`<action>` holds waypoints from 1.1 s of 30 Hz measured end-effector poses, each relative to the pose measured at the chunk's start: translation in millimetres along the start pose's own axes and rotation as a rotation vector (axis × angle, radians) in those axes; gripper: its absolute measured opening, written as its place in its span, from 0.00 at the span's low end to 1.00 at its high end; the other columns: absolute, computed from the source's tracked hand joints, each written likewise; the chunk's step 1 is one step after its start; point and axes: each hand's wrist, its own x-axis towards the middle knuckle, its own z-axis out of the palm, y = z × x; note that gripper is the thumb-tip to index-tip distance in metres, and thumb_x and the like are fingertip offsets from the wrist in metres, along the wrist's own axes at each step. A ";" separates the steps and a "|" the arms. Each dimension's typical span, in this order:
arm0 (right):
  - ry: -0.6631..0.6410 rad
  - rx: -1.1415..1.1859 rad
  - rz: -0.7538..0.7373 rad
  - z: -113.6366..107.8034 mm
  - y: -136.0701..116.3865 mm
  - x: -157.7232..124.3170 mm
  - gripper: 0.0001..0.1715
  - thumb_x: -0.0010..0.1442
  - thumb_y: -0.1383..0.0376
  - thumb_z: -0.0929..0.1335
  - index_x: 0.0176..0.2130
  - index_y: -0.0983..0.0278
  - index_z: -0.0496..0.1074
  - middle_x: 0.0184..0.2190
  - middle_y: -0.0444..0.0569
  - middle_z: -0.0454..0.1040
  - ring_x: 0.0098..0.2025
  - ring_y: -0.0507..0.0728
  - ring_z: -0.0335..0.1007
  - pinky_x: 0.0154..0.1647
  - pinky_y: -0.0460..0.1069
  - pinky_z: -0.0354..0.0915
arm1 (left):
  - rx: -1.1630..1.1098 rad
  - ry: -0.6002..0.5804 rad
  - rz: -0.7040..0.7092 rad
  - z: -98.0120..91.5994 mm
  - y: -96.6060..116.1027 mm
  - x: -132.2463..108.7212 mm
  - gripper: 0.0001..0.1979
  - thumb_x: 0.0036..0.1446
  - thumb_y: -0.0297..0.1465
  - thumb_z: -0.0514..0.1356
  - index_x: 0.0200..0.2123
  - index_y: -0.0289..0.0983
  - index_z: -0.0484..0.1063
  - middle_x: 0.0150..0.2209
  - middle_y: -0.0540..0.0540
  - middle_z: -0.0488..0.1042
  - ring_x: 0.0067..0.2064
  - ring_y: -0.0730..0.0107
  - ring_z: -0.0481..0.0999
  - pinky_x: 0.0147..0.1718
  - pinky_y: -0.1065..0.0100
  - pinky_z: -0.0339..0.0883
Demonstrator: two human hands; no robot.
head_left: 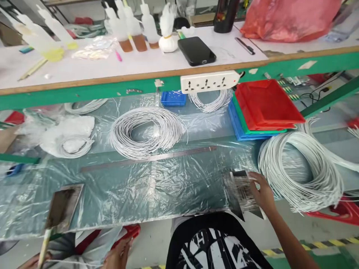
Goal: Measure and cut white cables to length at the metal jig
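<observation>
My right hand (263,191) is at the table's front edge, its fingers bent around the right side of a flat dark-edged tray (236,210) with a streaky, silvery surface. The tray juts slightly over the edge. What the streaks are, I cannot make out. Just right of this hand lies a large coil of white wires (322,179). My left hand is out of view.
A co-worker's hand (119,254) is at lower left, near a brush-like tool (46,239) and dark plate (77,201). A wire coil (126,129), steel ruler (179,153) and stacked trays (269,108) lie behind. A power strip (210,82) hangs on the shelf edge.
</observation>
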 end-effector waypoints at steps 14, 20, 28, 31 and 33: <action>-0.291 -0.309 0.464 21.4 7.6 34.3 0.26 0.71 0.55 0.55 0.56 0.67 0.67 0.45 0.61 0.77 0.47 0.66 0.74 0.45 0.54 0.63 | 0.149 -0.572 0.534 269.1 367.3 17.0 0.15 0.66 0.28 0.50 0.37 0.35 0.76 0.40 0.40 0.79 0.44 0.62 0.77 0.45 0.65 0.67; -0.293 -0.317 0.459 18.7 6.4 40.8 0.23 0.72 0.56 0.55 0.54 0.66 0.67 0.45 0.58 0.78 0.45 0.63 0.74 0.40 0.50 0.61 | 0.150 -0.628 0.578 299.8 383.2 30.7 0.13 0.65 0.25 0.52 0.40 0.35 0.77 0.43 0.40 0.79 0.48 0.61 0.77 0.49 0.63 0.66; -0.292 -0.358 0.439 19.8 10.3 43.4 0.21 0.72 0.56 0.55 0.50 0.66 0.67 0.43 0.56 0.78 0.43 0.63 0.75 0.34 0.49 0.58 | 0.116 -0.648 0.593 312.0 393.6 27.5 0.13 0.65 0.25 0.52 0.39 0.34 0.77 0.42 0.40 0.80 0.47 0.60 0.77 0.50 0.62 0.67; -0.294 -0.376 0.437 20.1 10.4 43.2 0.21 0.72 0.57 0.55 0.51 0.66 0.67 0.44 0.56 0.78 0.43 0.63 0.75 0.36 0.50 0.59 | 0.132 -0.643 0.581 312.4 393.2 24.9 0.13 0.65 0.25 0.52 0.40 0.33 0.77 0.43 0.39 0.79 0.47 0.59 0.77 0.50 0.61 0.67; -0.297 -0.380 0.434 20.0 10.3 41.5 0.21 0.71 0.57 0.55 0.52 0.67 0.67 0.44 0.58 0.78 0.44 0.64 0.75 0.38 0.51 0.61 | 0.153 -0.647 0.574 312.2 392.6 22.0 0.13 0.65 0.25 0.52 0.41 0.33 0.77 0.43 0.38 0.79 0.48 0.58 0.77 0.50 0.61 0.67</action>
